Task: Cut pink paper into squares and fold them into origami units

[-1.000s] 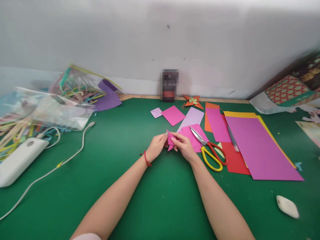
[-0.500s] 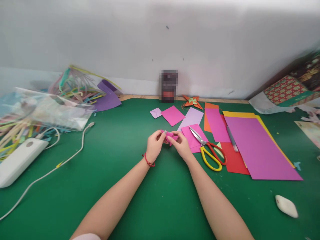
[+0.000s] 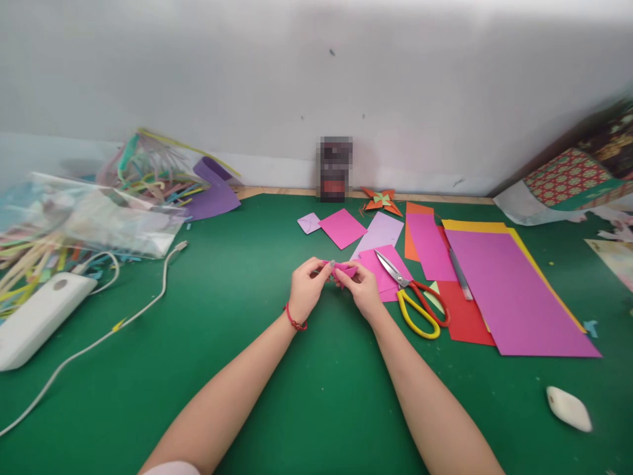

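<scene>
Between my two hands is a small piece of folded pink paper [image 3: 348,270], held above the green table. My left hand [image 3: 307,288] pinches its left side, thumb on top. My right hand [image 3: 362,291] is closed on its right side; the fingers hide much of the folds. Just right of my right hand, scissors [image 3: 401,280] with one yellow and one red handle lie on pink paper sheets [image 3: 372,261]. Beyond my hands are a pink paper square [image 3: 343,228], a small lilac folded paper [image 3: 309,223] and a lilac strip [image 3: 383,227].
Right: a large purple sheet [image 3: 514,297] over yellow paper, a red sheet [image 3: 469,323], a pen-like cutter [image 3: 460,274] and a white case [image 3: 568,409]. Left: a white power bank [image 3: 44,320], its cable [image 3: 89,344] and a plastic bag [image 3: 109,218]. An orange paper star [image 3: 382,200] lies behind.
My thumbs have shifted slightly on the folded pink paper, and it now looks flatter, with less of its folds showing. The things on the table have stayed put.
</scene>
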Motion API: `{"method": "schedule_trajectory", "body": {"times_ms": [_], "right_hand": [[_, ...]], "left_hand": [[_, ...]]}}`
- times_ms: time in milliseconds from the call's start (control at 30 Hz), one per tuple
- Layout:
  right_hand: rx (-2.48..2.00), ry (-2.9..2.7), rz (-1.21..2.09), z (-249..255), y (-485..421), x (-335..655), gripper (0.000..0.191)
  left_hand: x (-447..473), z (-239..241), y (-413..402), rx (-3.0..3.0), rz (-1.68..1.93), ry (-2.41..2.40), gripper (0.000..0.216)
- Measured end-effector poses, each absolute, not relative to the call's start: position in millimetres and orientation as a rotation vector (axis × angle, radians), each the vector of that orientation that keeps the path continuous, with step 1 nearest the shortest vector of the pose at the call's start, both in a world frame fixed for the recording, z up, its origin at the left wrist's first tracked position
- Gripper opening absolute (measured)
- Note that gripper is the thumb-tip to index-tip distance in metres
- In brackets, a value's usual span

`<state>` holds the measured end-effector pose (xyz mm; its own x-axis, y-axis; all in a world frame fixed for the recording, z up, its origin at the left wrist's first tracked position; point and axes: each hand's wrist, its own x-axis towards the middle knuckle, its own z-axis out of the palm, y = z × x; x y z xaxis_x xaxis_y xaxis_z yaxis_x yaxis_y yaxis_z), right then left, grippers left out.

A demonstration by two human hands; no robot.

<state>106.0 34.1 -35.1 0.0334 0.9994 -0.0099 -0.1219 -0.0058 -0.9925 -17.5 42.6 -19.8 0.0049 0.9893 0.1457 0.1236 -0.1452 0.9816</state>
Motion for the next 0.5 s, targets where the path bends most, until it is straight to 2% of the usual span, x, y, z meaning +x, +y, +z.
{"method": "schedule_trajectory", "body": {"times_ms": [233, 500], "right_hand": [[-1.109, -1.06, 1.289, -34.5, 32.6, 109.8, 0.024], [-1.125, -1.088, 1.322, -34.6, 32.4, 109.3, 0.029]], "left_hand": [[-22.5, -15.3, 46.3, 1.328, 1.152, 1.046, 0.024], [-24.4, -10.4, 43.7, 1.48, 1.224, 1.199, 0.029]]}}
